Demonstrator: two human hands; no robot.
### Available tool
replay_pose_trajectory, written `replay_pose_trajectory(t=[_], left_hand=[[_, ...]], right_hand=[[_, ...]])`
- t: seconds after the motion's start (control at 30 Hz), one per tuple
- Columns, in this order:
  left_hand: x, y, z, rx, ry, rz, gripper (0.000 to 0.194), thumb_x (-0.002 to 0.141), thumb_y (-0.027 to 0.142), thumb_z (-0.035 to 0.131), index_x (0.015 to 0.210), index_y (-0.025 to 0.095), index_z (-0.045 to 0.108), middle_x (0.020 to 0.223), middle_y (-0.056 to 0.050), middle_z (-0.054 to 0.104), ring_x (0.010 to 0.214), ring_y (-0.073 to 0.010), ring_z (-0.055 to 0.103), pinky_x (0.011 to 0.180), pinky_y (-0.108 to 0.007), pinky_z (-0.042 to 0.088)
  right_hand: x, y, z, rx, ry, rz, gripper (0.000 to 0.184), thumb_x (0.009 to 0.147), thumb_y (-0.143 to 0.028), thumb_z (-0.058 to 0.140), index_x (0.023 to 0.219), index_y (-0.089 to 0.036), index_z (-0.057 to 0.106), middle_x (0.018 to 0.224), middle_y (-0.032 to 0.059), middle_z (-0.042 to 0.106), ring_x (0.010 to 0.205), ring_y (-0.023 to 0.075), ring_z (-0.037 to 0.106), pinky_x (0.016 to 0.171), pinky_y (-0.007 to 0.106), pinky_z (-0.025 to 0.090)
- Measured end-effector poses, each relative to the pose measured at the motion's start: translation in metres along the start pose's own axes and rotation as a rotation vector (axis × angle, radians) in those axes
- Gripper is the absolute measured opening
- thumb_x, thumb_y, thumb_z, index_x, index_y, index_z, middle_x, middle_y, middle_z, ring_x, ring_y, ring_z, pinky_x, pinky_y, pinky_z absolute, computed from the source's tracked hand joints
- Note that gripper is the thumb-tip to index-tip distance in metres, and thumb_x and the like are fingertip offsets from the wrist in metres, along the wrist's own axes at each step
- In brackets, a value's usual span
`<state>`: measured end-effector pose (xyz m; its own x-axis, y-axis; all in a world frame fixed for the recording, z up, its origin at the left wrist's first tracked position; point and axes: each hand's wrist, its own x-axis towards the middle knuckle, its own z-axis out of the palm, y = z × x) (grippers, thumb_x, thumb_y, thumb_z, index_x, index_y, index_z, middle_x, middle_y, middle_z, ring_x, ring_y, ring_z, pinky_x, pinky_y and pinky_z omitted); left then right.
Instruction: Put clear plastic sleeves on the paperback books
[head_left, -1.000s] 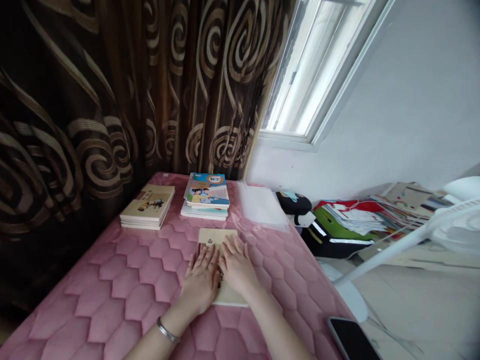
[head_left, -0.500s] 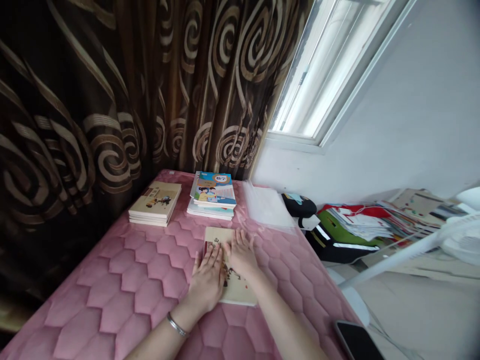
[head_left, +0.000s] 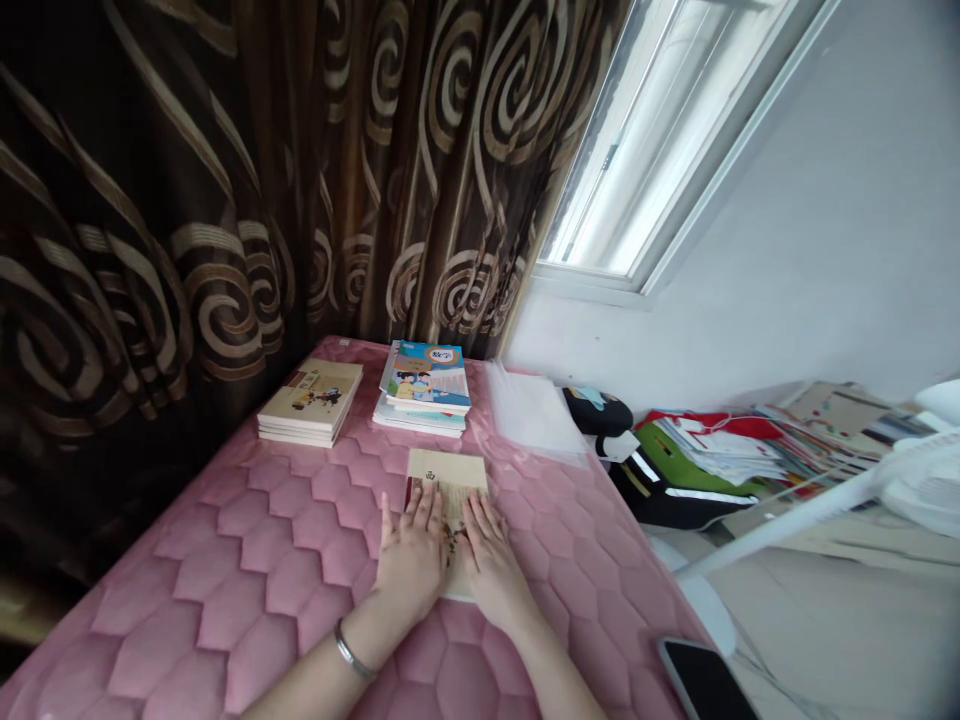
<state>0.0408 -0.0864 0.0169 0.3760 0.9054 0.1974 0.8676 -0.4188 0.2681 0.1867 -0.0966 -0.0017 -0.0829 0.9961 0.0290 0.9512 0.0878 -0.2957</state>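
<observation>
A cream-coloured book (head_left: 455, 467) with a small picture on its cover lies flat on the pink quilted surface (head_left: 240, 590). On its left side my left hand (head_left: 412, 545) rests with fingers stretched out, the thumb side hidden in part. My right hand (head_left: 486, 550) lies flat on the book's right half, fingers extended over the cover. Both hands partly hide the cover picture. Farther back on the left is a stack of similar cream books (head_left: 311, 400). Beside that stands a pile topped by a blue textbook (head_left: 429, 378).
Clear plastic sheets (head_left: 534, 412) lie at the far right corner. A phone (head_left: 705, 680) sits at the near right edge. Beyond that edge are a green and black bag (head_left: 675, 462), piled papers (head_left: 720, 440) and a white fan (head_left: 810, 500). A patterned curtain (head_left: 360, 180) hangs behind.
My right hand has slid down the cover towards me, uncovering the book's upper right. My left hand has shifted little and its fingers are more spread.
</observation>
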Motion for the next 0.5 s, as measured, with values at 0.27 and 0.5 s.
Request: replay_pose_trajectory(t=[0.27, 0.5], left_hand=[[-0.009, -0.006, -0.004, -0.023, -0.160, 0.023, 0.056, 0.092, 0.036, 0.025, 0.147, 0.023, 0.022, 0.154, -0.001, 0.014, 0.143, -0.0234, 0.013, 0.115, -0.056, 0.003], [0.002, -0.023, -0.024, -0.059, -0.242, -0.213, 0.065, 0.090, 0.041, 0.033, 0.148, 0.014, 0.018, 0.153, -0.016, 0.024, 0.139, -0.0308, 0.023, 0.110, -0.053, 0.022]], right_hand=[[-0.003, -0.005, -0.005, 0.024, -0.033, 0.030, 0.057, 0.096, -0.035, 0.017, 0.147, -0.012, 0.020, 0.155, 0.0038, 0.007, 0.143, 0.0195, 0.005, 0.116, 0.045, 0.010], [0.001, 0.004, 0.007, 0.121, 0.088, -0.015, 0.056, 0.094, -0.035, 0.026, 0.144, -0.011, 0.030, 0.154, 0.0088, 0.019, 0.142, 0.0214, 0.014, 0.116, 0.042, 0.017]])
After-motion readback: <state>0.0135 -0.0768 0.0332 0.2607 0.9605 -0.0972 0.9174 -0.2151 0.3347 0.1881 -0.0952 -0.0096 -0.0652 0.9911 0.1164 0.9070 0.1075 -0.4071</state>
